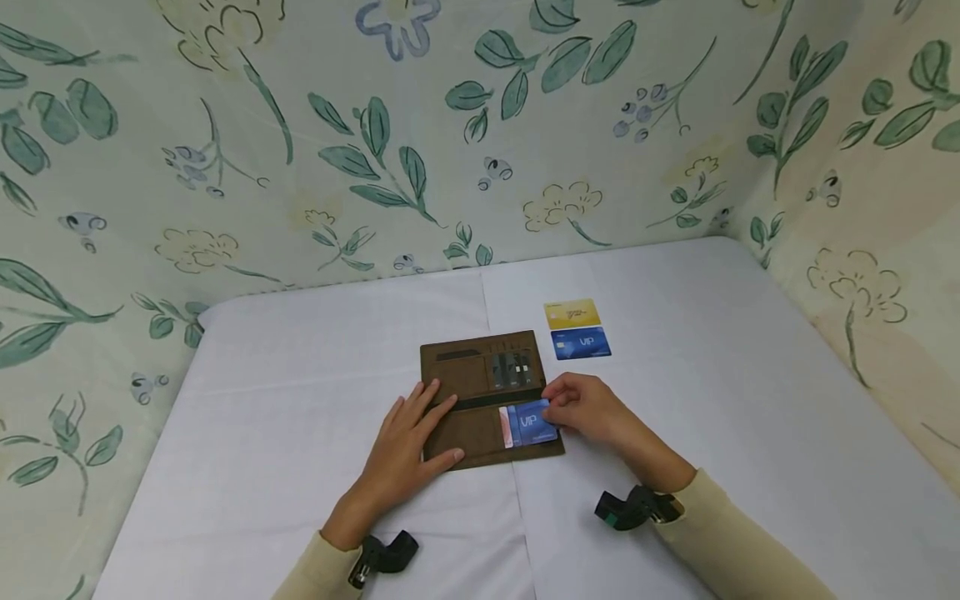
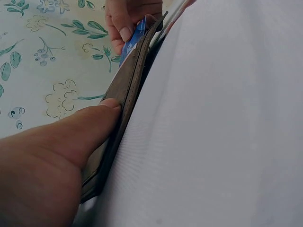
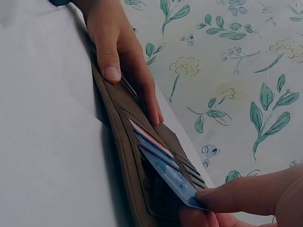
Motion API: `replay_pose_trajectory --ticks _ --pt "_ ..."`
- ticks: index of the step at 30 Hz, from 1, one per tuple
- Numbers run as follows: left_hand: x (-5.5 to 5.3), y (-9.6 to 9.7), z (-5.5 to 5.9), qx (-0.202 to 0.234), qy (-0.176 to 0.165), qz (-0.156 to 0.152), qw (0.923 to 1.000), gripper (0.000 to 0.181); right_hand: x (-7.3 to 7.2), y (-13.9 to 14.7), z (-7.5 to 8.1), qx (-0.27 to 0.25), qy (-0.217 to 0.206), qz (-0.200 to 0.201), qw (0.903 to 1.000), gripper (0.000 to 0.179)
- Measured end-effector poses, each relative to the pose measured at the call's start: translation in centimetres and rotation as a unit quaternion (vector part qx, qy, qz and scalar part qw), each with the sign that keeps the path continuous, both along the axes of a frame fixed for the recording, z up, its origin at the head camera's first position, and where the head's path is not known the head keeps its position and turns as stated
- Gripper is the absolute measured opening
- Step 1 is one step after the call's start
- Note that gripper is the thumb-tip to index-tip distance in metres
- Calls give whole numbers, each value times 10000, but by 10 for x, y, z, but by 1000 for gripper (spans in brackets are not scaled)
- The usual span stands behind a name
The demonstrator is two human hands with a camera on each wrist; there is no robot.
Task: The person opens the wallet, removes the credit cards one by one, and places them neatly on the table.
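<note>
A brown bifold wallet (image 1: 474, 440) lies unfolded on the white cloth, its dark fold running across the middle. My left hand (image 1: 405, 440) rests on its left side, fingers spread and fairly straight, thumb on the near edge. At the wallet's right edge my right hand (image 1: 592, 410) pinches a blue VIP card (image 1: 531, 422) between thumb and fingers. In the right wrist view this blue card (image 3: 173, 180) sits partly in a slot, its outer end tilted up off the leather. Another blue card and a reddish-white card (image 3: 144, 134) show in the slots beside it.
A yellow card (image 1: 572, 314) and another blue VIP card (image 1: 581, 343) lie on the cloth past the wallet's upper right corner. Several dark cards (image 1: 512, 370) fill slots in the wallet's far half. Floral fabric walls (image 1: 390, 167) stand behind and beside the table.
</note>
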State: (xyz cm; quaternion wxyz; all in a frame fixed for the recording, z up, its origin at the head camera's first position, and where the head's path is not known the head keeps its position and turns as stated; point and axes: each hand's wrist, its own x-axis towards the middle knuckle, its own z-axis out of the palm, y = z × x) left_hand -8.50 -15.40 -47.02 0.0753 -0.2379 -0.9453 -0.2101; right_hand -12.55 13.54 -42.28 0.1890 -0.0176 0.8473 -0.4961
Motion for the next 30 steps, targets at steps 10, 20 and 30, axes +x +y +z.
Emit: replay_pose_trajectory --ticks 10,20,30 --pt "-1 0 0 31 62 -34 10000 70 -2 8 2 -127 -491 -118 9986 25" --pt "-1 0 -1 29 30 -40 10000 70 -5 16 5 -377 -595 -21 9975 26" --pt "-1 -1 -1 16 68 -31 10000 70 -9 29 17 -535 -571 -212 9967 30"
